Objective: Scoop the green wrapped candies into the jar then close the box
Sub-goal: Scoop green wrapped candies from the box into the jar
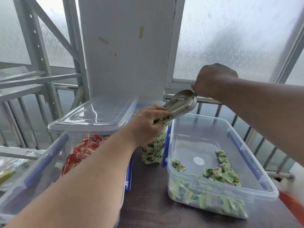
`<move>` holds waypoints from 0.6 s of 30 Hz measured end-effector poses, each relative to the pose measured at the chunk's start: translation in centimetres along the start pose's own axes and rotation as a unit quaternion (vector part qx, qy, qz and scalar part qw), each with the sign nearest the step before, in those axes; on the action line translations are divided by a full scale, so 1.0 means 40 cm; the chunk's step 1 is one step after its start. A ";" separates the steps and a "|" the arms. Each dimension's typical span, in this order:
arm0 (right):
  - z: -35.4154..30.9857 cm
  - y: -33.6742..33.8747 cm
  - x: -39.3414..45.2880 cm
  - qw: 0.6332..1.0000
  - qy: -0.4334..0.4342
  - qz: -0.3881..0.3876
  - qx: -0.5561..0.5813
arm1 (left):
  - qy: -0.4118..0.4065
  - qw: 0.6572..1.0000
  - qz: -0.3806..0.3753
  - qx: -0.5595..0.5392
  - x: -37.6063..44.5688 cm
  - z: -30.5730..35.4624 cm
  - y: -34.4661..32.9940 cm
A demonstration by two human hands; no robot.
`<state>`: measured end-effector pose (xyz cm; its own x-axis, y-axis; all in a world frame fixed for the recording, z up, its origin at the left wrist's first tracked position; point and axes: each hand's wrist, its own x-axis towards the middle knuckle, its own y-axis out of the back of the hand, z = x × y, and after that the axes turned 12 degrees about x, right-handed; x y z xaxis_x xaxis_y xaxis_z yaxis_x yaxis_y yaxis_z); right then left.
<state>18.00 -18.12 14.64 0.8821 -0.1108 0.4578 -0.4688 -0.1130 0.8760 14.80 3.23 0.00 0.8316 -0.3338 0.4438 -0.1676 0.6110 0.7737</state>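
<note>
Right hand [213,80]: grips metal scoop [181,102] handle, tilted over jar.
Left hand [148,124]: curled around jar [153,150] mouth.
Green candies [222,171]: some in open box [246,193], right of jar.

hands: 2, left hand [148,124] and right hand [212,81]
scoop [181,102]: just 1, metal
jar [154,150]: 1, under the left fingers [162,122]
boxes: 2, green-candy box [246,195] and red-candy box [32,175]
loose lid [95,114]: 1
green candies [222,173]: too many to count
red candies [82,153]: same, a heap
</note>
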 end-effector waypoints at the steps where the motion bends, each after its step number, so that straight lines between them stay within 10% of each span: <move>1: -0.002 0.001 0.003 1.000 0.001 0.004 -0.005 | 0.000 1.000 0.001 0.004 0.001 -0.002 0.003; 18: 0.200 -0.063 -0.063 0.993 -0.113 -0.031 0.022 | 0.009 0.997 -0.020 0.078 -0.004 -0.006 0.047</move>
<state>16.59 -25.46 10.04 0.8788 -0.3210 0.3532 -0.4200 -0.1690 0.8916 14.47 4.60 1.28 0.8488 -0.3412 0.4040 -0.2132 0.4783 0.8519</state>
